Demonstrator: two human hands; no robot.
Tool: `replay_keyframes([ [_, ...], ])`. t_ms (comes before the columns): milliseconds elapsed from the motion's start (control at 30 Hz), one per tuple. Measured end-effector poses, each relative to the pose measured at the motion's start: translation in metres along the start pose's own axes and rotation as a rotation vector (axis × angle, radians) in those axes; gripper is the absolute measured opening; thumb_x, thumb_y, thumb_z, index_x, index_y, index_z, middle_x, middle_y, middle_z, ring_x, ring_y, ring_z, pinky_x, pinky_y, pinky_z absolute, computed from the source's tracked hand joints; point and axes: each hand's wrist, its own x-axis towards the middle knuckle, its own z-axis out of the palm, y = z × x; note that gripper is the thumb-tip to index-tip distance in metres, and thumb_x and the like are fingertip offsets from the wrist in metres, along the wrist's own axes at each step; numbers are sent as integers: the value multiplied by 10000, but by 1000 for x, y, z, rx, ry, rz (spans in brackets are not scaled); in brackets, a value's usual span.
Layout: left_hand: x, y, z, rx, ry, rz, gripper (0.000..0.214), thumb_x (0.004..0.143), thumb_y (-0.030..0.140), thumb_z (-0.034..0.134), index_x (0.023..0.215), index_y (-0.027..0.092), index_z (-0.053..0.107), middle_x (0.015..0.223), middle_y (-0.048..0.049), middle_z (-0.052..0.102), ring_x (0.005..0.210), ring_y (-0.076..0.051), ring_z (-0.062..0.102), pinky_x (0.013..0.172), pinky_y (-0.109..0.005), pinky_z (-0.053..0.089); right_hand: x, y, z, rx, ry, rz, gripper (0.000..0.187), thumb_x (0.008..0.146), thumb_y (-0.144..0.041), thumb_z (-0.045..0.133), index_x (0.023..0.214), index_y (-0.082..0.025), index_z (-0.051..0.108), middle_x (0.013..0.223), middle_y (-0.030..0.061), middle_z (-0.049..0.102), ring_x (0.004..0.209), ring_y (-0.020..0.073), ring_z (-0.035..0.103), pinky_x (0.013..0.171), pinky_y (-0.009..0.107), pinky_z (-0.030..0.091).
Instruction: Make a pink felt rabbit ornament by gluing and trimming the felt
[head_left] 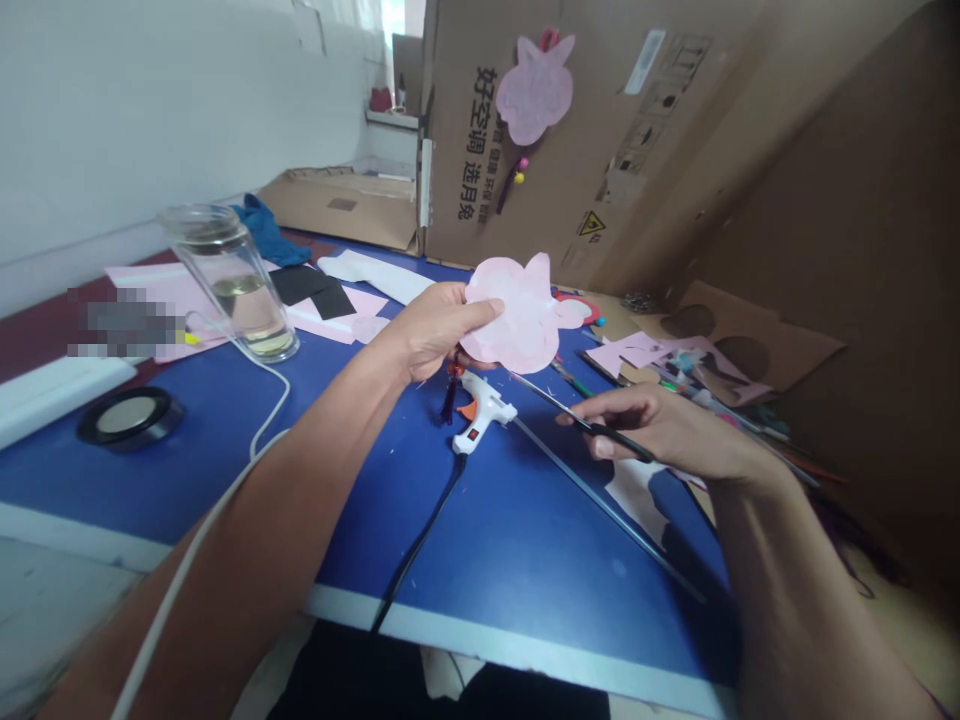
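Note:
A pink paper cutout (517, 315) with rounded lobes and pointed tips is pinched between the thumb and fingers of my left hand (442, 330). A dark tassel (448, 402) with a red bead hangs below that hand. My right hand (645, 430) is closed around black-handled scissors (581, 424), seen edge-on. Their thin metal tip points left, close to the cutout's lower edge; I cannot tell whether it touches. Under both hands a white hot glue gun (480, 412) with an orange trigger lies on the blue table, a long clear glue stick (607, 505) extending from its back.
A glass bottle (244, 290) of pale liquid and a roll of black tape (129, 416) stand left. A similar pink cutout (536, 90) hangs on the cardboard (465, 130) behind. Paper scraps (630, 352) lie right. A white cable (266, 405) crosses my left arm.

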Motion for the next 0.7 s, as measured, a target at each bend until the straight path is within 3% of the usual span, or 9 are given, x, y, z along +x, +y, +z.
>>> replay_keyframes([
  [267,3,-5,-2,8,-35,31,197,824,302,868,860,125,790,770,-139,772,746,-281,756,621,-374,641,0,-5,1,-11,2,-2,432,702,-528,964,1024,-244,915,665,27,694,559,138,500,500,274,387],
  [700,-3,1,2,53,-60,8,124,899,231,763,845,119,762,767,-98,769,594,-175,709,569,-292,617,-1,-7,0,-58,-38,41,516,725,-577,950,1097,-224,899,699,19,677,608,132,507,560,271,397],
])
